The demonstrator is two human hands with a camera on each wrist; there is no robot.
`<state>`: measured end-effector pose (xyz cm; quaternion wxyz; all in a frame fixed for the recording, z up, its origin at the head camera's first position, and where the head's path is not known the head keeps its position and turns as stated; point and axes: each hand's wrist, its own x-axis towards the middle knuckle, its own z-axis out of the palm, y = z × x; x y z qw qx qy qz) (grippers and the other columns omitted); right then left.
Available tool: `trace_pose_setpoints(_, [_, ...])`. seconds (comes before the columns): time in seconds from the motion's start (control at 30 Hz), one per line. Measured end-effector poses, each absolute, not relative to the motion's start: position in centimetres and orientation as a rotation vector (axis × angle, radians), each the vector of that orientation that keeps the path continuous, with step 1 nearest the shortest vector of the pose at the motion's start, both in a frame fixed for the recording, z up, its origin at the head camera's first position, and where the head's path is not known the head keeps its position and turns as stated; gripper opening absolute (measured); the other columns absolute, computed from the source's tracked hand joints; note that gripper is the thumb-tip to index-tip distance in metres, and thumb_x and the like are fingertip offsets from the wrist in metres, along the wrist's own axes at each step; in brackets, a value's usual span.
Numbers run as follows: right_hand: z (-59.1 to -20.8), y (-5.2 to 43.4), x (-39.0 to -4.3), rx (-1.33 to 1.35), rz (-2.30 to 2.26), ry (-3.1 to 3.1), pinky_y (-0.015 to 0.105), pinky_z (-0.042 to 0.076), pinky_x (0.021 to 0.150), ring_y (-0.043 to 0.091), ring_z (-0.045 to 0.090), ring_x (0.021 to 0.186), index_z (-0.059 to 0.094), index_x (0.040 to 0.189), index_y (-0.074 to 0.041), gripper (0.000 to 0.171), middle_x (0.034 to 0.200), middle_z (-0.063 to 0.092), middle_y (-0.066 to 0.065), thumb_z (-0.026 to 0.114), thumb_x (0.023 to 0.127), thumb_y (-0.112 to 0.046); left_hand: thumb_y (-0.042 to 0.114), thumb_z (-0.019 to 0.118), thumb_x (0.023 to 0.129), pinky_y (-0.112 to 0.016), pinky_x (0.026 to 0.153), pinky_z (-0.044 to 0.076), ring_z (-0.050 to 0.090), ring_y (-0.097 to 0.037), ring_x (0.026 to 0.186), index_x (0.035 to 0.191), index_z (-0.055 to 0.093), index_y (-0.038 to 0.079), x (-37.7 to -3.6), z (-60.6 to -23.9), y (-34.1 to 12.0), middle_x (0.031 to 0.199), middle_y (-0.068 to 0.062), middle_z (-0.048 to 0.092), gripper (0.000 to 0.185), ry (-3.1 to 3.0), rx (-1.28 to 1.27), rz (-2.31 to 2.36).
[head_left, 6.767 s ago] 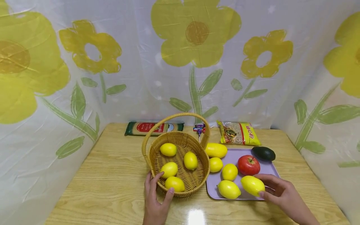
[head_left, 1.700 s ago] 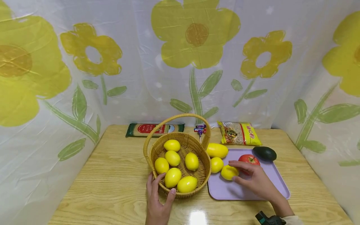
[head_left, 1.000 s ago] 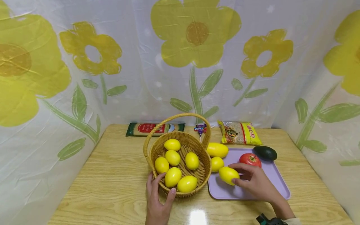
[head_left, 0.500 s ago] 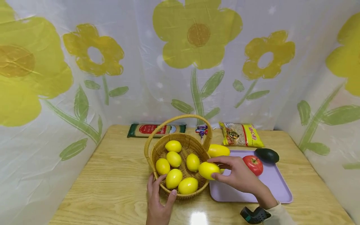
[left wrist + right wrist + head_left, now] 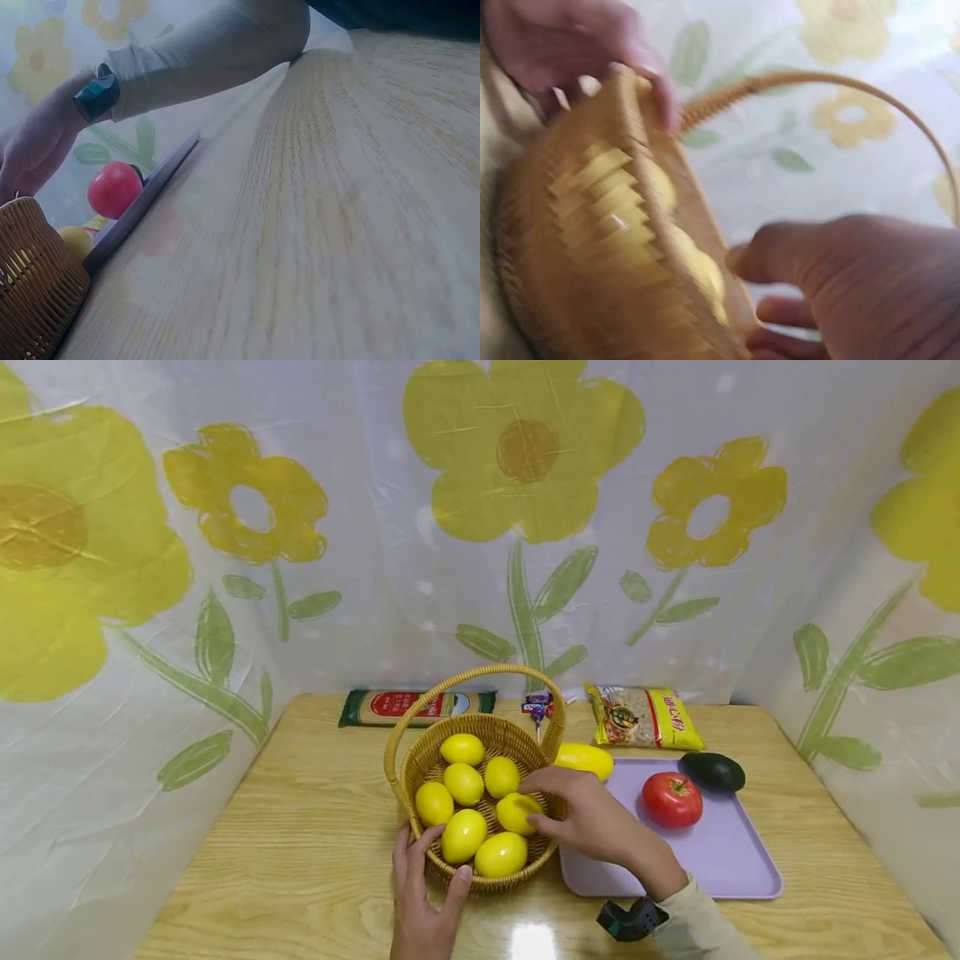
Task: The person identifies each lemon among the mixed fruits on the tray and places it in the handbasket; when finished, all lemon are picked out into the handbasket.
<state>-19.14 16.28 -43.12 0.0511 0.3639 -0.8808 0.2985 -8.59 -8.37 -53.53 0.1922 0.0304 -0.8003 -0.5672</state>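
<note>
Head camera: my right hand [image 5: 592, 818] reaches over the wicker basket [image 5: 480, 777] rim from three o'clock, fingers curled round a lemon [image 5: 517, 812] that sits low among six others inside, while my left hand [image 5: 423, 897] cups the basket's near wall at six o'clock, thumb and fingers wrapped against the weave. On the purple tray [image 5: 720, 860] at the basket's three o'clock sit a tomato [image 5: 672, 799] and an avocado [image 5: 712, 772]; a long yellow fruit [image 5: 585, 760] lies at the tray's far corner, just beside the basket. Half a second ago this lemon was held above the rim; a second ago it was on the tray, where another small lemon then lay that I can no longer see behind my arm. Left wrist camera: the basket [image 5: 34, 292] wall fills the low corner at seven o'clock, the tomato [image 5: 115, 189] and tray edge [image 5: 142, 206] beyond it, my right sleeve and wristband crossing above. Right wrist camera: blurred, yet my right hand [image 5: 855, 292] hovers by the basket [image 5: 600, 247] rim with my left hand [image 5: 570, 45] at eleven o'clock. The pile looks crowded, so I judge a careless release could send the lemon rolling against its neighbours, or my wrist could catch the handle and tip the basket.
</note>
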Motion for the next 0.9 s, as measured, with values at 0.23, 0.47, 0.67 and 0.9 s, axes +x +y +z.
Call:
trace_pose_setpoints(0.23, [-42.5,21.7,-20.8,0.957,1.366,-2.656,0.047,0.063,0.101,0.031,0.078,0.113,0.079,0.128,-0.017,0.029,0.126,0.079,0.007,0.083,0.099,-0.016,0.025,0.076,0.101,-0.087,0.115,0.031,0.030,-0.058,0.157,0.152,0.056,0.025,-8.6,-53.5,-8.3,0.176,-0.026,0.022,0.055,-2.259,0.091,-1.582])
trace_pose_setpoints(0.47, [-42.6,25.8,-22.0,0.874,1.538,-2.659,0.035,0.062,0.103,0.044,0.075,0.116,0.077,0.130,-0.008,0.034,0.127,0.077,0.020,0.083,0.097,-0.010,0.024,0.077,0.100,-0.084,0.117,0.032,0.031,-0.057,0.156,0.151,0.058,0.023,-8.6,-53.7,-8.3,0.175,-0.027,0.023,0.055,-2.257,0.092,-1.561])
trace_pose_setpoints(0.67, [-43.9,26.8,-22.9,0.849,1.639,-2.700,0.028,0.061,0.102,0.048,0.072,0.122,0.073,0.134,0.003,0.041,0.134,0.073,0.025,0.084,0.097,-0.010,0.024,0.077,0.101,-0.084,0.117,0.033,0.031,-0.057,0.157,0.151,0.057,0.025,-8.7,-53.7,-8.3,0.174,-0.027,0.024,0.054,-2.253,0.087,-1.561])
trace_pose_setpoints(0.9, [-45.2,26.2,-23.2,0.929,1.459,-2.871,0.054,0.059,0.106,0.038,0.075,0.122,0.075,0.132,0.001,0.040,0.131,0.077,0.018,0.085,0.096,-0.012,0.021,0.078,0.099,-0.083,0.117,0.032,0.031,-0.056,0.157,0.150,0.058,0.025,-8.7,-53.7,-8.3,0.173,-0.028,0.024,0.054,-2.238,0.084,-1.569])
